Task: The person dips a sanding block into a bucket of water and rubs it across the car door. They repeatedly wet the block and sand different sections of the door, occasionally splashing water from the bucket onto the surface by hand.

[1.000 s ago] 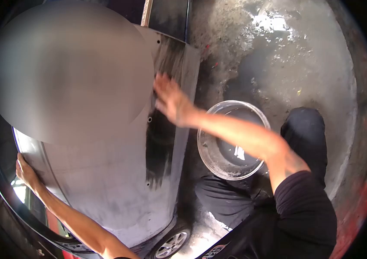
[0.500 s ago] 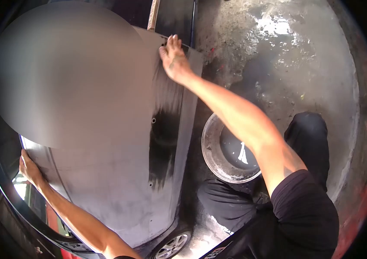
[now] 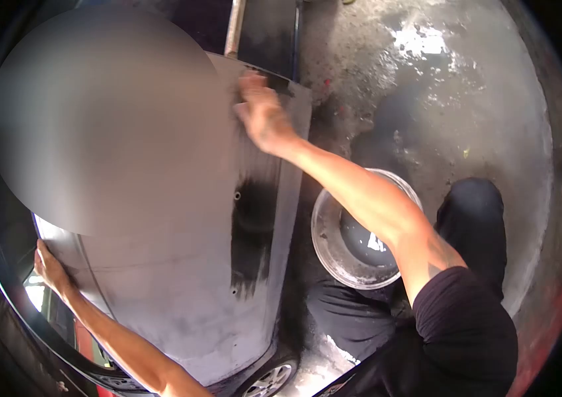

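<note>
A grey car door (image 3: 162, 284) fills the left half of the head view, with a black streaked strip (image 3: 252, 228) and small holes down its lower side. My right hand (image 3: 264, 116) lies on the door near the strip's far end, fingers stretched out and thumb apart. Motion smears its fingertips, and whatever may be under the palm is hidden. At the door's window-side edge, my left hand (image 3: 50, 268) is closed around the rim, some of its fingers out of sight. A blurred disc covers much of the door's far part.
A round basin (image 3: 334, 255) of greyish water stands on the floor beside my knee (image 3: 471, 205). The wet concrete floor (image 3: 420, 92) stretches to the right. A car wheel (image 3: 271, 380) shows at the bottom, and a pale upright bar (image 3: 233, 30) meets the door's far edge.
My right hand has slid back along the door towards me, away from the far edge. My left hand keeps its place on the rim. The whole view has shifted slightly.
</note>
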Motion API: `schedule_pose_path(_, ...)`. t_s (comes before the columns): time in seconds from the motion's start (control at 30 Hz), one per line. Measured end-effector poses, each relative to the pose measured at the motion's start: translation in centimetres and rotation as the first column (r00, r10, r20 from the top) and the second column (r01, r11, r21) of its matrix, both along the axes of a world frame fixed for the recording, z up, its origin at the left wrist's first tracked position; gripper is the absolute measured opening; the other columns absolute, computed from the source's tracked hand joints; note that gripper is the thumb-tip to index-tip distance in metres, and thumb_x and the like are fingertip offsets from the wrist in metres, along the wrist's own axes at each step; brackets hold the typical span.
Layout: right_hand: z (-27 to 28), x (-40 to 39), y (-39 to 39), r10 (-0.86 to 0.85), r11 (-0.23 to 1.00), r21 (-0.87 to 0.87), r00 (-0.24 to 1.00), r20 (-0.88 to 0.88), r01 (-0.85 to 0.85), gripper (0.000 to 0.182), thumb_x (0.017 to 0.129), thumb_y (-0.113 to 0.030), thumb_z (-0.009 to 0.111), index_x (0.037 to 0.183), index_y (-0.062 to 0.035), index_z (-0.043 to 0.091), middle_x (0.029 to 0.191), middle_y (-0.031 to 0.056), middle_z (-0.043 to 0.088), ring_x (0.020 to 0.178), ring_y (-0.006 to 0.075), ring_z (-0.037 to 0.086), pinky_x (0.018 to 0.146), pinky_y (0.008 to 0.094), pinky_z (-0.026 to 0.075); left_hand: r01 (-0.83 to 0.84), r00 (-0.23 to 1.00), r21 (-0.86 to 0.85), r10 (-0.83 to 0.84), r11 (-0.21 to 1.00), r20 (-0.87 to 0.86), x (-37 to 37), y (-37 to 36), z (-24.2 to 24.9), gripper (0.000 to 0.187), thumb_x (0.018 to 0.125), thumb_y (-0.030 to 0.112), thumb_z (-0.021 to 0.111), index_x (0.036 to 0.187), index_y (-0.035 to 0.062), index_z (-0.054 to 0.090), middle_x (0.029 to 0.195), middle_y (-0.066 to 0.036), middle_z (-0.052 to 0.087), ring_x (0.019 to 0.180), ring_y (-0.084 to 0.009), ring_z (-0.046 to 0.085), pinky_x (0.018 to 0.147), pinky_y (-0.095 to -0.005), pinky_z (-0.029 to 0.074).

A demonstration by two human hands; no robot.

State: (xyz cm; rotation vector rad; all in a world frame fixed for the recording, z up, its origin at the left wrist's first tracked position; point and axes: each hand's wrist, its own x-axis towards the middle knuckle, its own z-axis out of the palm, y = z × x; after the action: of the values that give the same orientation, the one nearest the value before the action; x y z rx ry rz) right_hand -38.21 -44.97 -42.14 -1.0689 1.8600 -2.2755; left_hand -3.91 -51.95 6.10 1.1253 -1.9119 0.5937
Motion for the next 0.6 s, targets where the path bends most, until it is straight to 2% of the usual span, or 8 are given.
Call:
schedule_pose_path(0.07, -3.9, -1.2, 0.2, 0.063, 0.995, 0.061, 0.982, 0.177, -0.074, 0.070, 0.109, -0.041, 0.039, 0.160, 0.0046, 0.019, 0.167, 0.0276, 0.013, 0.156, 0.0378, 0.011, 0.127, 0.0464, 0.016, -0.080, 0.994, -0.104, 0.088, 0.991, 0.072, -0.1, 0.6, 0.2, 0.060, 0.101, 0.048, 0.053, 0.120, -0.0062, 0.069, 0.109, -0.022, 0.073, 0.097, -0.0283, 0.068, 0.087, -0.0390, 0.052)
schedule_pose_path(0.17, 1.9, -2.0, 1.4, 0.092, 0.996, 0.003, 0.976, 0.196, -0.094, 0.070, 0.110, -0.040, 0.038, 0.157, 0.0086, 0.023, 0.165, 0.0311, 0.014, 0.156, 0.0388, 0.013, 0.127, 0.0456, 0.017, -0.057, 0.998, -0.062, 0.058, 0.996, 0.023, -0.3, 0.4, 0.0, 0.060, 0.100, 0.048, 0.054, 0.121, -0.0057, 0.070, 0.110, -0.022, 0.073, 0.097, -0.0283, 0.068, 0.088, -0.0386, 0.052)
schedule_pose_path(0.23, 5.0, -0.8, 0.9, 0.063, 0.997, -0.055, 0.996, 0.064, -0.059, 0.065, 0.110, -0.032, 0.037, 0.157, 0.0111, 0.020, 0.165, 0.0326, 0.014, 0.154, 0.0451, 0.014, 0.127, 0.0499, 0.015, -0.002, 1.000, 0.033, 0.002, 0.999, -0.006, 0.6, -1.1, 0.3, 0.060, 0.100, 0.048, 0.054, 0.122, -0.0059, 0.069, 0.111, -0.022, 0.073, 0.097, -0.0286, 0.068, 0.088, -0.0384, 0.052)
schedule_pose_path(0.3, 1.5, -1.2, 0.8, 0.034, 0.995, -0.092, 0.998, -0.052, -0.039, 0.067, 0.110, -0.033, 0.039, 0.156, 0.0119, 0.020, 0.164, 0.0336, 0.014, 0.154, 0.0459, 0.014, 0.127, 0.0508, 0.015, -0.003, 1.000, 0.036, 0.004, 0.999, -0.009, 0.5, -0.4, 0.6, 0.061, 0.100, 0.048, 0.055, 0.122, -0.0066, 0.069, 0.113, -0.022, 0.073, 0.099, -0.0296, 0.068, 0.090, -0.0389, 0.052)
schedule_pose_path(0.37, -2.9, -2.1, -0.8, -0.061, 0.997, 0.045, 0.997, 0.039, 0.059, 0.067, 0.110, -0.033, 0.039, 0.156, 0.0123, 0.020, 0.164, 0.0336, 0.014, 0.154, 0.0457, 0.014, 0.127, 0.0517, 0.015, -0.079, 0.996, -0.121, 0.082, 0.989, 0.021, 1.2, -1.3, 0.9, 0.064, 0.098, 0.052, 0.055, 0.123, -0.0050, 0.069, 0.118, -0.024, 0.071, 0.102, -0.0330, 0.067, 0.093, -0.0411, 0.050)
schedule_pose_path(0.43, -2.1, -3.2, -0.2, 0.027, 0.998, 0.055, 0.993, 0.117, -0.034, 0.067, 0.110, -0.031, 0.038, 0.155, 0.0136, 0.019, 0.163, 0.0357, 0.013, 0.154, 0.0462, 0.014, 0.127, 0.0518, 0.016, -0.102, 0.992, -0.102, 0.108, 0.990, 0.058, 0.3, 0.1, 0.5, 0.065, 0.098, 0.054, 0.054, 0.123, -0.0044, 0.069, 0.117, -0.023, 0.072, 0.101, -0.0345, 0.068, 0.093, -0.0416, 0.050)
schedule_pose_path(0.53, 4.2, 0.8, 1.4, 0.034, 0.997, -0.070, 0.998, 0.062, -0.030, 0.070, 0.109, -0.031, 0.040, 0.156, 0.0135, 0.014, 0.163, 0.0365, 0.011, 0.155, 0.0445, 0.011, 0.128, 0.0495, 0.012, -0.023, 1.000, -0.013, 0.023, 1.000, 0.020, 0.6, -0.5, 0.8, 0.061, 0.098, 0.049, 0.056, 0.121, -0.0055, 0.070, 0.105, -0.018, 0.074, 0.091, -0.0275, 0.068, 0.086, -0.0383, 0.052)
schedule_pose_path(0.6, 3.0, 2.8, 1.1, -0.006, 0.995, -0.102, 0.997, -0.076, -0.002, 0.069, 0.109, -0.029, 0.043, 0.158, 0.0101, 0.015, 0.165, 0.0313, 0.011, 0.156, 0.0419, 0.010, 0.128, 0.0477, 0.010, 0.042, 0.998, 0.030, -0.040, 0.999, -0.047, 0.3, -0.3, 0.1, 0.058, 0.099, 0.046, 0.058, 0.118, -0.0063, 0.070, 0.102, -0.016, 0.074, 0.089, -0.0241, 0.066, 0.085, -0.0364, 0.051)
